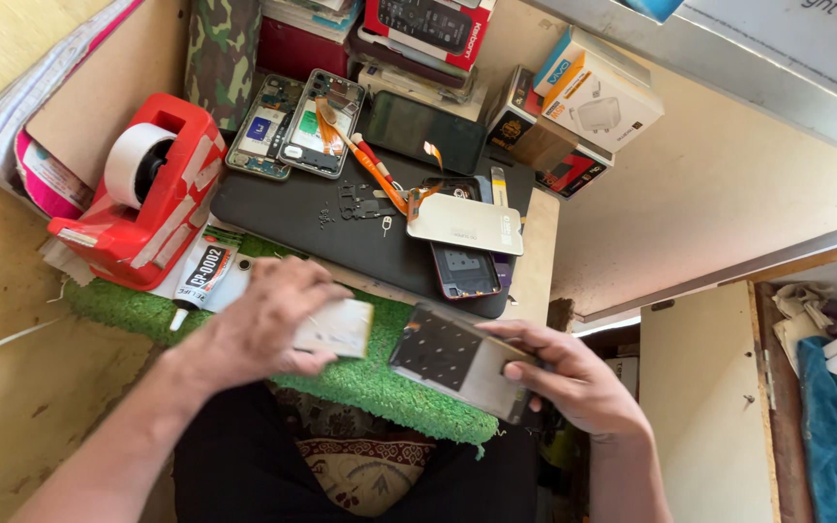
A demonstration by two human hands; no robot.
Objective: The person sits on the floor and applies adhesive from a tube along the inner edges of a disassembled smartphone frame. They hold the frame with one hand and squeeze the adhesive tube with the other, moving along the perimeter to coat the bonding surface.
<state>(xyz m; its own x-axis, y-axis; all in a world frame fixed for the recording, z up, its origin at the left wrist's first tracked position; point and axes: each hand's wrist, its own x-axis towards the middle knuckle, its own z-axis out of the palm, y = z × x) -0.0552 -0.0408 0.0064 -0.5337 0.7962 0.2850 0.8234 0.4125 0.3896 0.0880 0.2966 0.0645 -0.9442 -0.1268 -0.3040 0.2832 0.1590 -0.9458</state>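
My right hand point(578, 380) grips a flat phone panel point(452, 356) by its right end; the panel is dark and metallic with small dots on its face. My left hand point(263, 318) holds a small pale rectangular piece point(341, 327) just left of the panel, over a green turf mat point(389, 387). The two pieces are a little apart.
A black work mat point(283, 208) carries opened phones point(293, 126), a silver phone back point(465, 225), an orange flex cable point(375, 172) and small screws. A red tape dispenser point(142, 189) and a glue tube point(201, 276) sit at left. Boxes point(593, 97) stack behind.
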